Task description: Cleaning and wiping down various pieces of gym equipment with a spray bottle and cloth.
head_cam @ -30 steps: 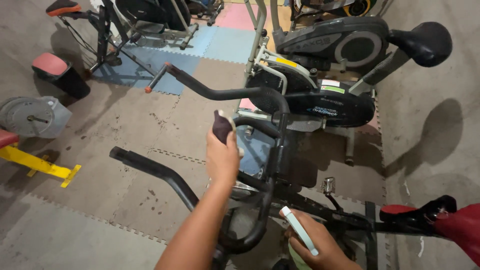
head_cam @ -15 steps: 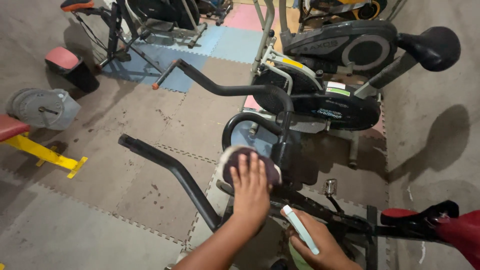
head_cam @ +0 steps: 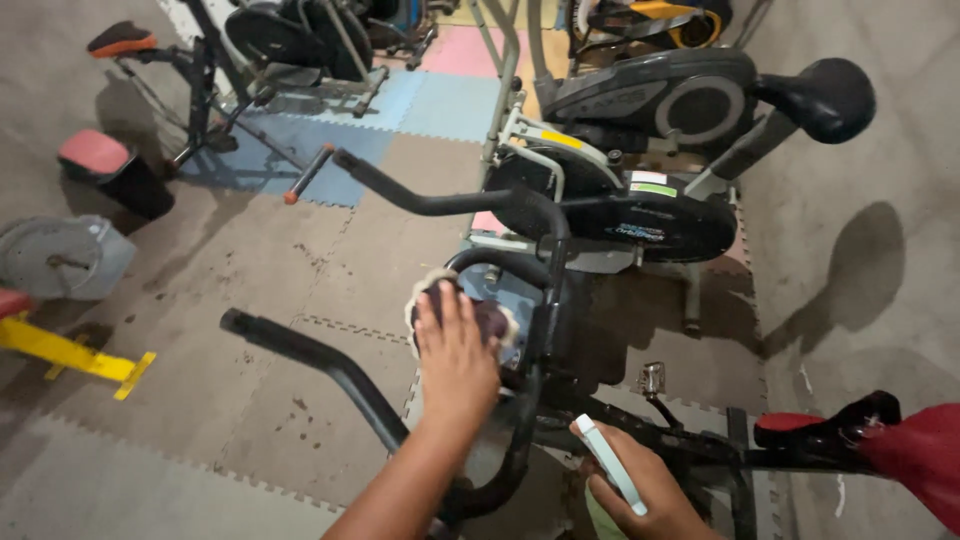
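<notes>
grey and brown foam floor mats (head_cam: 300,250) with jigsaw edges cover this gym room, with blue and pink ones further back. on them, close up, stands a black exercise bike (head_cam: 560,400) with 2 long curved handlebars: one (head_cam: 430,195) reaches up and left to an orange-tipped end, the other (head_cam: 310,355) runs low toward the left.

left hand (head_cam: 455,355) lies flat, fingers spread, pressing a dark purple cloth (head_cam: 490,315) with a pale edge against the bike's middle console, between the 2 bars. right hand (head_cam: 640,490), low in view, is wrapped around a spray bottle (head_cam: 610,470) with a white top and pale green body, just beside the bike's frame.

a red seat (head_cam: 920,450) shows at the right edge. beyond stands a second black machine (head_cam: 640,215) with a round black pad (head_cam: 830,95) on an arm. at the left lie a grey weight plate (head_cam: 60,255), a yellow bar (head_cam: 70,355) and a small red-topped stool (head_cam: 105,165); another bike (head_cam: 280,40) stands at the back left.
</notes>
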